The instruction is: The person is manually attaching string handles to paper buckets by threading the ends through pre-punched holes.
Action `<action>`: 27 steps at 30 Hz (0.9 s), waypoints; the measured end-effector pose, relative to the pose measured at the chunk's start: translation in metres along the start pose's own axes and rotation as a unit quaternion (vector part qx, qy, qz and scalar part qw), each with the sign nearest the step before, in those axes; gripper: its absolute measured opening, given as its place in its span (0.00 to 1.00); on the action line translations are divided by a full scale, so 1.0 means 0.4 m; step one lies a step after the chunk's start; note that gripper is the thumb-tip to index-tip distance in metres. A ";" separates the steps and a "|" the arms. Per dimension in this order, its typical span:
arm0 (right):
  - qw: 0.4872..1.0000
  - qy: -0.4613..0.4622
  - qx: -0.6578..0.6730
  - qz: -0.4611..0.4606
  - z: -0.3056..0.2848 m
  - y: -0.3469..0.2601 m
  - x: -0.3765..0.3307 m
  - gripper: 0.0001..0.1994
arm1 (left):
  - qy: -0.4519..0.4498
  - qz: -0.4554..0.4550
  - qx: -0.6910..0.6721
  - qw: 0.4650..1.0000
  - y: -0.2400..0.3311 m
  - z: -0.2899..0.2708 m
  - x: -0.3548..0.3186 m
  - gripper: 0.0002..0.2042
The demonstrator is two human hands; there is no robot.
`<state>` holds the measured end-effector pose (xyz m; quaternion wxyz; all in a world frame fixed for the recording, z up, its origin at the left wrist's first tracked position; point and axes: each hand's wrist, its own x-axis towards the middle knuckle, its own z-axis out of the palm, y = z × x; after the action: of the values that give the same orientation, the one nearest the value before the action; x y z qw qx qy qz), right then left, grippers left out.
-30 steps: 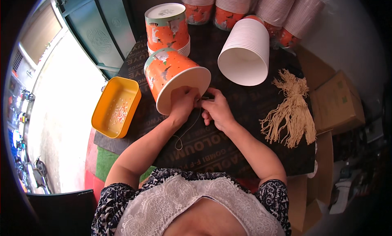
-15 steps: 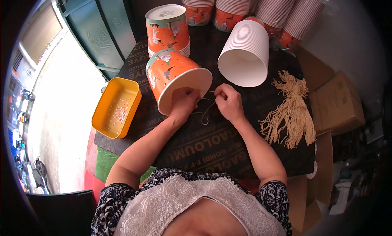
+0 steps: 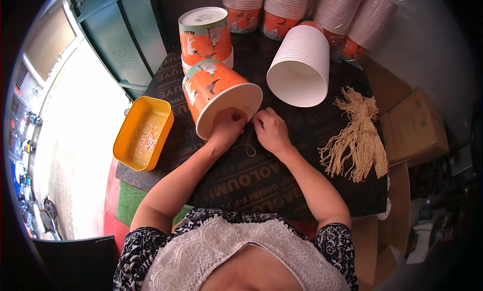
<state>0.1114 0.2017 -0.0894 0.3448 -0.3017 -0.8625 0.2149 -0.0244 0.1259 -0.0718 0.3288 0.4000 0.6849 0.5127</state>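
Both hands (image 3: 250, 127) pinch a thin cord (image 3: 248, 146) at the tipped orange bucket (image 3: 217, 94).

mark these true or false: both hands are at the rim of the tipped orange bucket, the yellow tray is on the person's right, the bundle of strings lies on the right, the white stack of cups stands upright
1. Both hands are at the rim of the tipped orange bucket. True: the left hand and right hand meet at its open rim, with a thin string hanging between them.
2. The yellow tray is on the person's right. False: it sits on the left, at the table edge.
3. The bundle of strings lies on the right. True.
4. The white stack of cups stands upright. False: it lies on its side, open mouth toward the person.
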 end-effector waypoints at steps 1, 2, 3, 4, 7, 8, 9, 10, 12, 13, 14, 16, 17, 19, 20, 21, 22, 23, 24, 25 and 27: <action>1.000 0.007 0.018 0.008 0.007 0.001 0.000 0.04 | 0.001 0.001 0.000 1.000 -0.008 -0.002 0.002 0.05; 1.000 0.007 0.018 0.008 0.012 0.002 0.000 0.04 | -0.006 0.033 0.014 0.999 -0.022 -0.003 0.005 0.04; 0.999 0.013 0.034 0.006 0.016 0.003 0.000 0.04 | -0.013 0.066 0.027 0.997 -0.033 -0.003 0.008 0.04; 0.999 0.018 0.050 0.005 0.019 0.004 -0.001 0.05 | -0.013 0.066 0.027 0.997 -0.041 0.000 0.010 0.04; 0.998 0.019 0.061 0.022 0.027 0.005 0.001 0.05 | 0.001 0.185 0.056 0.981 -0.051 0.006 0.011 0.05; 0.998 0.019 0.061 0.023 0.028 0.007 0.002 0.05 | -0.014 0.191 0.085 0.978 -0.048 0.009 0.010 0.06; 0.997 0.023 0.064 0.026 0.029 0.008 0.002 0.05 | -0.029 0.197 0.114 0.973 -0.043 0.012 0.008 0.06; 0.997 0.026 0.068 0.028 0.030 0.010 0.003 0.05 | -0.030 0.196 0.114 0.973 -0.033 0.014 0.004 0.06; 0.995 0.027 0.089 0.032 0.021 0.016 0.008 0.05 | -0.014 0.202 0.116 0.972 -0.014 0.020 -0.005 0.05; 0.993 0.027 0.111 0.032 0.013 0.014 0.013 0.05 | -0.013 0.202 0.117 0.972 -0.020 0.019 -0.003 0.05; 0.993 0.009 0.109 0.050 -0.010 -0.002 0.021 0.06 | 0.001 0.210 0.130 0.969 -0.032 0.017 0.002 0.05; 0.991 0.000 0.088 0.099 -0.054 -0.013 0.029 0.06 | 0.016 0.219 0.144 0.965 -0.044 0.010 0.009 0.05; 0.993 0.025 0.037 0.108 -0.072 -0.002 0.031 0.06 | 0.001 0.184 0.124 0.975 -0.046 0.007 0.010 0.05; 0.991 -0.003 -0.100 0.092 -0.126 0.005 0.033 0.06 | -0.014 0.148 0.102 0.984 -0.044 0.002 0.013 0.05; 0.976 -0.066 -0.168 0.118 -0.153 -0.018 0.035 0.06 | -0.021 0.120 0.088 0.989 -0.041 -0.005 0.014 0.05; 0.953 -0.128 -0.235 0.142 -0.169 -0.033 0.039 0.06 | -0.028 0.092 0.074 0.993 -0.041 -0.011 0.014 0.05; 0.928 -0.178 -0.296 0.142 -0.175 -0.029 0.036 0.07 | -0.030 0.094 0.073 0.992 -0.040 -0.009 0.015 0.05; 0.927 -0.177 -0.297 0.143 -0.178 -0.030 0.034 0.07 | -0.030 0.104 0.079 0.991 -0.041 -0.007 0.016 0.05; 0.922 -0.181 -0.313 0.140 -0.178 -0.033 0.031 0.07 | -0.029 0.113 0.085 0.990 -0.041 -0.006 0.016 0.05; 0.916 -0.186 -0.329 0.136 -0.175 -0.035 0.027 0.07 | -0.030 0.113 0.085 0.989 -0.039 -0.006 0.015 0.05; 0.951 -0.099 -0.291 0.033 -0.156 -0.036 0.019 0.09 | -0.045 0.086 0.059 0.993 -0.032 -0.010 0.013 0.05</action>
<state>0.1470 0.2065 -0.0358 0.1473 -0.3942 -0.9071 -0.0053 -0.0330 0.1265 -0.0833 0.2894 0.4989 0.6617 0.4790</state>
